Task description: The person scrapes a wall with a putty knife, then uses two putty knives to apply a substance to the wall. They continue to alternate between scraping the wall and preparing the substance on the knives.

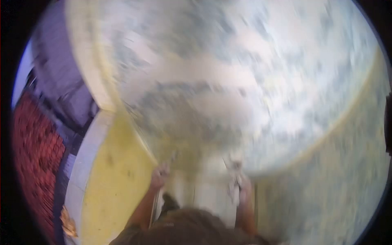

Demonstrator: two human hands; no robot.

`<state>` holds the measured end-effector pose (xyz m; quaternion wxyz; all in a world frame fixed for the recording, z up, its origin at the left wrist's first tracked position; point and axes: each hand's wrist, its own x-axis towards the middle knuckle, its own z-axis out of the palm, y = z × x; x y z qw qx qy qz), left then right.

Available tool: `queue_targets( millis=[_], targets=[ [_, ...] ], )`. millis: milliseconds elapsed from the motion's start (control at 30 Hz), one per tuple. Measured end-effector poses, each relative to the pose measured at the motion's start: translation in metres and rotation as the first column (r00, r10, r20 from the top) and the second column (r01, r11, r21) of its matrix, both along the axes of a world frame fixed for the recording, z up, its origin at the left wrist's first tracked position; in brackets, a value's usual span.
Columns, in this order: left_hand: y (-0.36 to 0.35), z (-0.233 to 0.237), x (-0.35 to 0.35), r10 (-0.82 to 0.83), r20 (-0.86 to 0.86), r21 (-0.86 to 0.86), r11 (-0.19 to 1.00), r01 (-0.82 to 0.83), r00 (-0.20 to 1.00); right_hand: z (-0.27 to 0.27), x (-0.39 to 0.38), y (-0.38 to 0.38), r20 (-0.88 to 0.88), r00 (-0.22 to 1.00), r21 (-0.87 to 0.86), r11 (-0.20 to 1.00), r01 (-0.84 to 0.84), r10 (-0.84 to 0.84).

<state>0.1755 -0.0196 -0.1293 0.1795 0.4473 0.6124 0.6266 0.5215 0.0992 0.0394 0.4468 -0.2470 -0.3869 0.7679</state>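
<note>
My left hand point(160, 177) is closed around a slim greyish tool point(174, 155) that points up towards the wall; blur hides its kind. Closed too, my right hand point(244, 187) grips what looks like a putty knife point(233, 164), its blade end pointing up and its pale handle running down beside the fingers. Both hands are held low in front of my body, apart from each other. Beyond them spreads a large wall surface point(196, 110) with white and grey-green patches. Motion smears the whole view, so contact between the tools and the wall cannot be made out.
Pale boards point(204, 192) lie below my hands. A yellow surface point(110, 163) with a whitish edge point(83, 171) is on the left. Past that edge are red roof tiles point(36, 151) lower down and a grey wall point(65, 69). Mottled grey-green surface point(322, 192) fills the right.
</note>
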Motion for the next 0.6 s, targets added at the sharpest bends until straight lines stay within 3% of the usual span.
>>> queue_targets(
  millis=[33, 67, 100, 167, 200, 267, 367, 433, 500, 567, 600],
  targets=[
    [-0.002, 0.055, 0.029, 0.143, -0.043, -0.34, 0.928, -0.149, 0.989, -0.011, -0.009, 0.009, -0.043, 0.998, 0.054, 0.998, 0.041, -0.039],
    [0.002, 0.022, 0.021, 0.142, -0.048, -0.471, 0.87, -0.148, 0.989, -0.01, -0.017, 0.02, -0.117, 0.991, 0.067, 0.996, -0.056, 0.064],
    [0.01, 0.018, 0.028, 0.188, 0.002, -0.293, 0.939, -0.179, 0.982, 0.008, -0.031, 0.024, -0.113, 0.991, 0.157, 0.986, -0.052, 0.07],
    [0.029, -0.022, 0.009, 0.133, 0.154, -0.283, 0.955, -0.085, 0.979, 0.062, -0.063, 0.042, -0.117, 0.972, 0.334, 0.93, -0.154, 0.203],
    [0.034, -0.005, -0.002, 0.135, 0.15, -0.252, 0.963, -0.094, 0.979, 0.087, -0.078, 0.049, -0.011, 0.982, 0.45, 0.878, -0.164, 0.19],
    [0.029, 0.044, -0.004, -0.037, 0.447, -0.097, 0.991, 0.09, 0.894, 0.14, -0.107, 0.061, 0.143, 0.987, 0.643, 0.75, -0.154, 0.08],
    [0.039, 0.064, -0.023, -0.089, 0.561, 0.058, 0.996, 0.068, 0.823, 0.243, -0.139, 0.074, 0.247, 0.959, 0.863, 0.481, -0.151, -0.143],
    [0.035, 0.078, -0.039, -0.135, 0.553, 0.095, 0.991, 0.099, 0.822, 0.308, -0.168, 0.068, 0.18, 0.949, 0.977, 0.162, -0.141, -0.26],
    [0.035, 0.086, -0.058, -0.175, 0.542, 0.121, 0.984, 0.129, 0.822, 0.372, -0.2, 0.049, 0.117, 0.942, 0.993, 0.028, -0.114, -0.316],
    [0.037, 0.088, -0.078, -0.171, 0.552, 0.066, 0.985, 0.161, 0.816, 0.424, -0.236, 0.045, 0.019, 0.877, 0.972, -0.195, -0.128, -0.48],
    [0.041, 0.088, -0.104, -0.177, 0.555, 0.059, 0.983, 0.174, 0.813, 0.449, -0.277, 0.047, -0.08, 0.842, 0.92, -0.365, -0.145, -0.534]
  ],
)
